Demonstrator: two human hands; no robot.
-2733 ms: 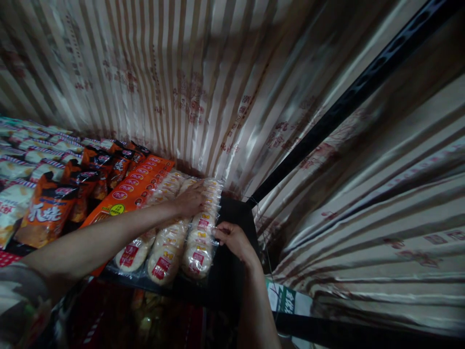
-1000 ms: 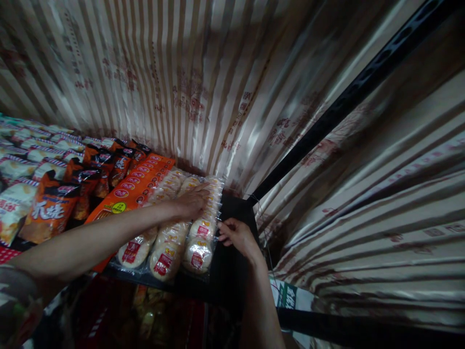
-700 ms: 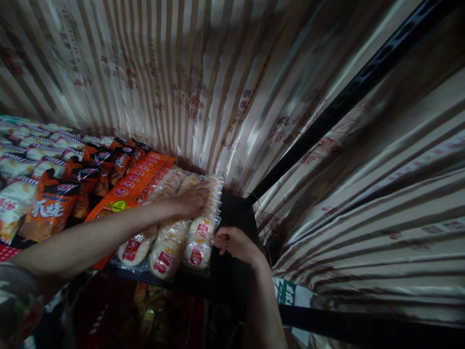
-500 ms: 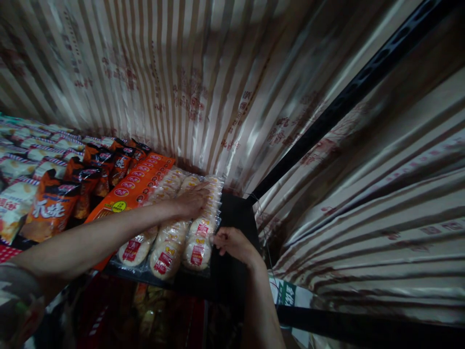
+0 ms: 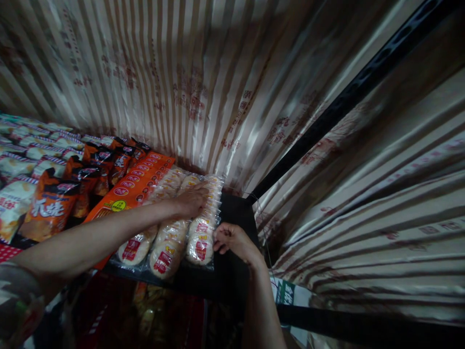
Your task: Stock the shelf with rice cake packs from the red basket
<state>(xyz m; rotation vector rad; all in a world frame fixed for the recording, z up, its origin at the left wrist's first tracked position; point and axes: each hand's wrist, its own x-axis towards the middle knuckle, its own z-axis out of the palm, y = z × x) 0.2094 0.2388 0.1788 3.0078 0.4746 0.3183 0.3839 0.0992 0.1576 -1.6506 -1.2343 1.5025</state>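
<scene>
Clear packs of round, pale, biscuit-like cakes with red labels lie in rows on a dark shelf (image 5: 232, 271). My left hand (image 5: 192, 201) reaches across them, fingers stretched out and resting flat over the middle and right rows. The rightmost pack (image 5: 199, 245) lies beneath those fingertips and runs toward the shelf's front. At its right edge, my right hand (image 5: 234, 241) has its fingers curled, with the tips pinched at the clear wrapper. Left of it is the middle pack (image 5: 165, 254), with another pack (image 5: 132, 249) farther left, partly under my left forearm.
An orange printed package (image 5: 134, 182) borders the packs on the left. Beyond it stand orange-and-black snack bags (image 5: 51, 208) and several white bags (image 5: 16, 198). A dark metal post (image 5: 327, 121) slants up at right, before a striped plastic sheet (image 5: 203, 72).
The front end of the rightmost pack has shifted slightly right and back, widening the gap to the middle pack. My right hand has moved slightly with it; my left hand stays nearly in place.
</scene>
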